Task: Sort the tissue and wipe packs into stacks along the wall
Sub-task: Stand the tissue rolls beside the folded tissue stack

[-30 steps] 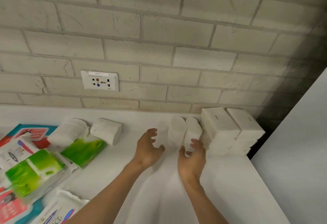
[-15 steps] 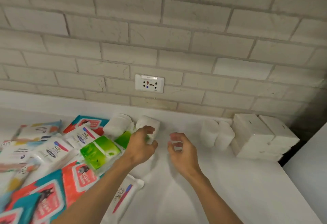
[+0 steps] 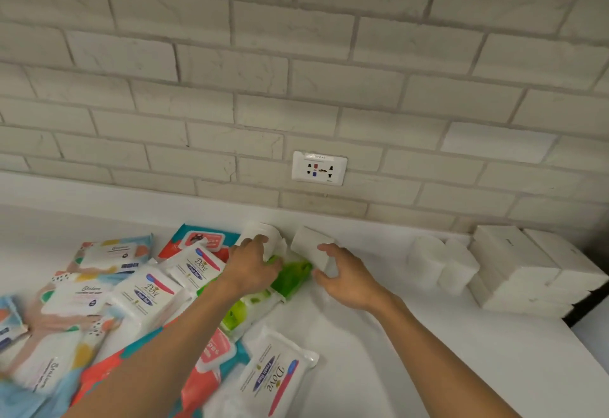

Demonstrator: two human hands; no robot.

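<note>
Two white stacks [image 3: 527, 272] + 2 small packs [image 3: 438, 266] done at wall [image 3: 296, 55], rt side. We grip 2 more: left hand [image 3: 253, 267] fingers curled over round pack [image 3: 258, 229], right hand [image 3: 351, 280] fingers pinching square pack [image 3: 308, 240]. Wipe heap [image 3: 145, 292] on worktop [image 3: 428, 351] unsorted; most left.

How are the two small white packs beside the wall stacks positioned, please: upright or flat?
Upright: both small white packs stand on end, side by side, next to the flat-stacked tissue packs.
</note>
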